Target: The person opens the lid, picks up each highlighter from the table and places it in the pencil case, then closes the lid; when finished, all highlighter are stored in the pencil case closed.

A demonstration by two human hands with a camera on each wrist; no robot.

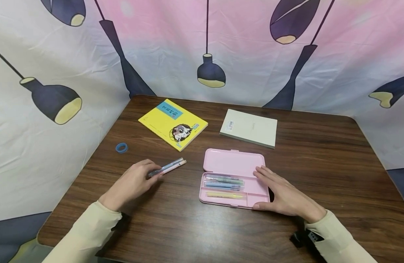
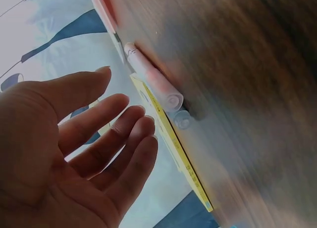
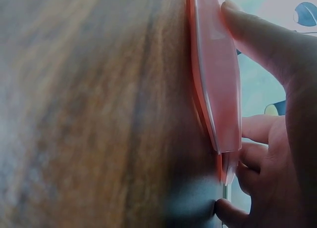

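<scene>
Two slim pens [image 1: 172, 166], one bluish and one whitish, lie side by side on the table. Over their near ends is my left hand [image 1: 133, 182]; in the left wrist view its fingers [image 2: 106, 134] are loosely bent and apart from the pens. A pink pencil case [image 1: 234, 202] lies with its lid flipped back. Green, blue and yellow pens [image 1: 224, 185] sit in its compartments. My right hand [image 1: 285, 195] spans the right end of the case, holding it with the thumb at the near corner and fingers at the lid side.
Behind the pens lies a yellow book [image 1: 159, 126] with a dog picture. A pale notebook [image 1: 252, 128] is behind the case. At the left sits a blue tape roll [image 1: 121, 148]. Everything rests on a dark wooden table [image 1: 320, 157] against a patterned cloth.
</scene>
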